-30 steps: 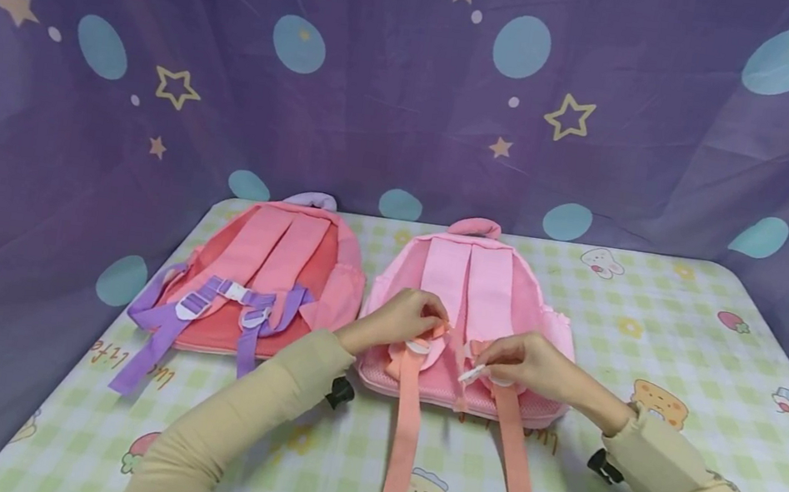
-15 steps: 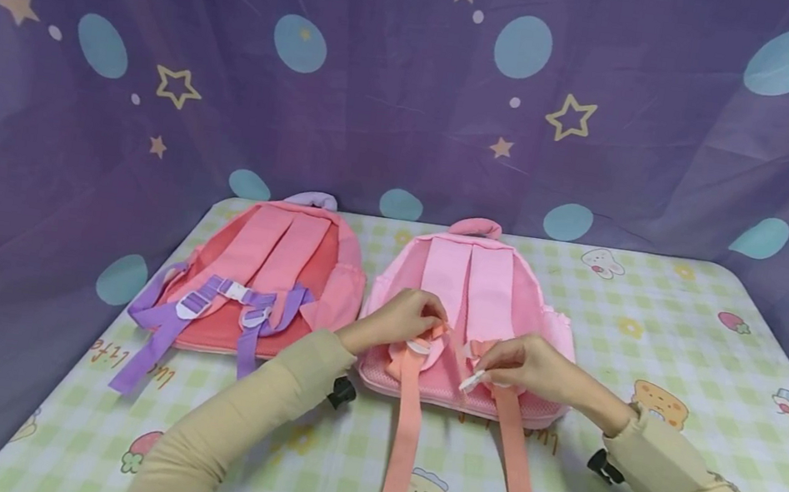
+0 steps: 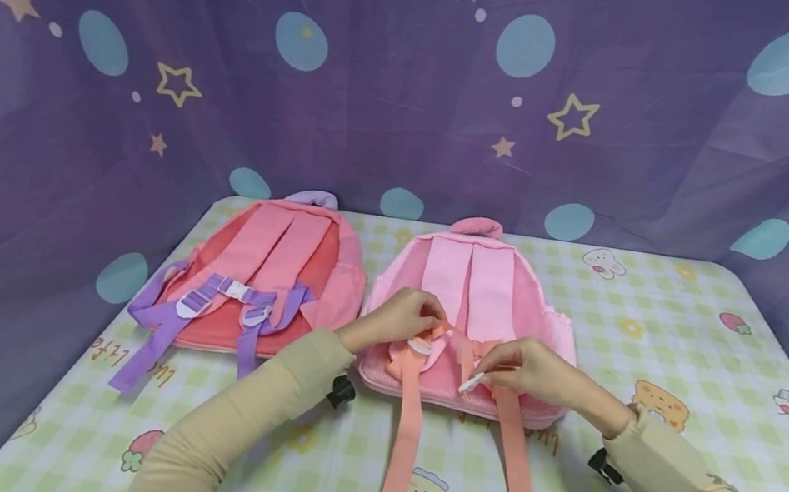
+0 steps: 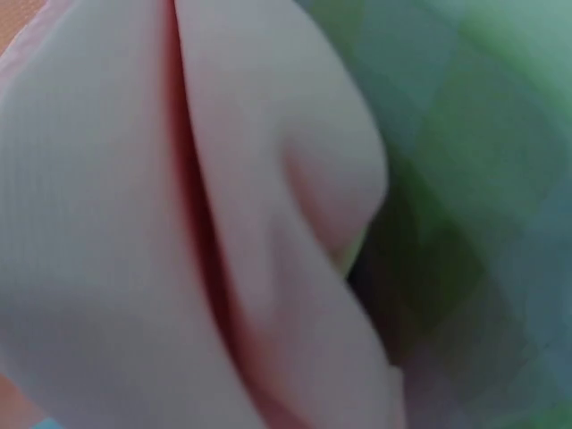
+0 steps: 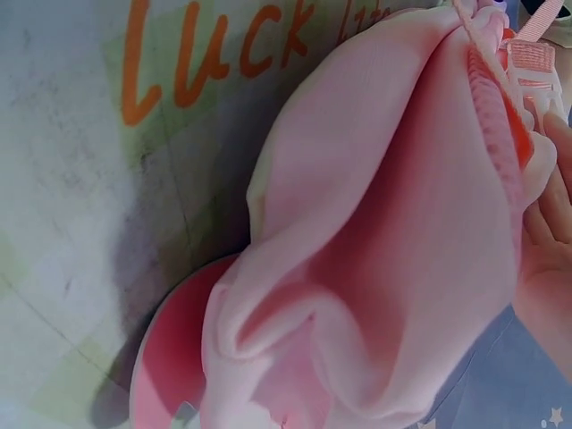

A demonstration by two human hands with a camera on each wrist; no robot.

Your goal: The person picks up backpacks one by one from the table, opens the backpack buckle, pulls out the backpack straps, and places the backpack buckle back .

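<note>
On the light pink fabric backpack [image 3: 472, 307] lying straps-up on the checked green tablecloth [image 3: 652, 349], an orange webbing strap [image 3: 407, 416] is pinched by the curled left hand [image 3: 399, 318], while what appears to be a white plastic buckle [image 3: 470, 383] is pinched by the right hand [image 3: 528, 370].

Head view high, facing down-forward, wrist views pressed close, sharing pink backpack [image 3: 471, 316]

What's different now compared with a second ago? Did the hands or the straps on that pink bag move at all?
Very little. The right hand crept slightly left toward the left hand, carrying its white clip with it, so the short orange strap pieces between the hands now bunch closer together. Both hands kept their pinch. The light pink backpack, the darker backpack beside it and the two long orange straps stayed as they were.
</note>
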